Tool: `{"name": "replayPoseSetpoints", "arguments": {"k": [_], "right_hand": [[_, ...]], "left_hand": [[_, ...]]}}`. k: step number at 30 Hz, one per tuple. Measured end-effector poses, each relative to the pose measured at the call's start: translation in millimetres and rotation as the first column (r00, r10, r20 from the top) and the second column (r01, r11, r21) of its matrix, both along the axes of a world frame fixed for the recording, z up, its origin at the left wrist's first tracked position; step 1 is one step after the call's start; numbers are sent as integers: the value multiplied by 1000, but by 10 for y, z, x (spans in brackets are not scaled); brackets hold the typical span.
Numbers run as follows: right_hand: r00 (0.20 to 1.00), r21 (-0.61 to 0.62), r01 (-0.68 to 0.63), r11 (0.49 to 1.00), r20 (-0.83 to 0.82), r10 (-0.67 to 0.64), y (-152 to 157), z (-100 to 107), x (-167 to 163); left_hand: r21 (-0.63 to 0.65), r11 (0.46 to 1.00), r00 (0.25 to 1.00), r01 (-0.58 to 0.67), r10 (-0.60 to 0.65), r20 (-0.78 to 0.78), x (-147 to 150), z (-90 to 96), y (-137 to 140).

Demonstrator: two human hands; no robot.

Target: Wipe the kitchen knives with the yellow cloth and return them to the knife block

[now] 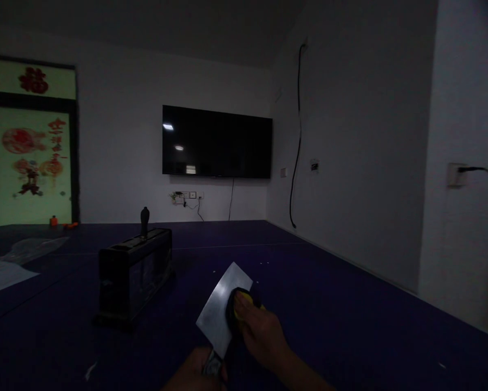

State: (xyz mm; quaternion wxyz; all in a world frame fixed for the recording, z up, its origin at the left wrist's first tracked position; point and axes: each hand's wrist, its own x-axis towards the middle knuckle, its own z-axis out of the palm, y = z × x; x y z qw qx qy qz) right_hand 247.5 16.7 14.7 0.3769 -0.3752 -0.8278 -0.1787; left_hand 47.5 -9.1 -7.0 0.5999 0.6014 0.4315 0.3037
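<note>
A broad, shiny metal blade (pixel 218 309), which looks like a cleaver's, slants up over the dark tabletop. My left hand (pixel 193 369) is closed round its grey handle (pixel 212 365) at the bottom of the view. Against the right part of the blade, my right hand (pixel 264 331) presses a yellow and black pad (pixel 239 304), its fingers bent over it. The pad's exact kind is unclear in the dim light, and it covers part of the blade. Left of the blade stands a black box-shaped device (pixel 133 277) with a knobbed lever (pixel 145 220) on top.
The dark blue-purple surface (pixel 329 304) reaches to the walls. White paper (pixel 3 276) and clear plastic (pixel 34 248) lie at the left, with small orange things (pixel 54 221) behind. A television (pixel 217 142) hangs on the far wall; a black cable (pixel 298 136) hangs on the right.
</note>
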Motion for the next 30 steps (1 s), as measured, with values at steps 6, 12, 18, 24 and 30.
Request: {"name": "replayPoseSetpoints", "arguments": {"k": [6,12,18,24,30], "right_hand": [[966,103,-170,980,213,146,-217,100,-141],[920,243,-357,902,259,295,-258,97,-266],[909,202,-365,909,289,301,-291,152,-261],[905,174,-361,916,303,299,-322,195,-231],[950,155,-227,962,251,184,-254,116,-148]], "left_hand": [[12,1000,994,13,-15,108,45,22,-30],[-66,997,985,28,-17,174,5,-34,-40],[-19,1000,982,-17,20,189,-29,-86,-61],[-21,1000,991,6,-3,133,-25,-155,33],[58,995,993,75,-80,81,-20,-75,9]]}}
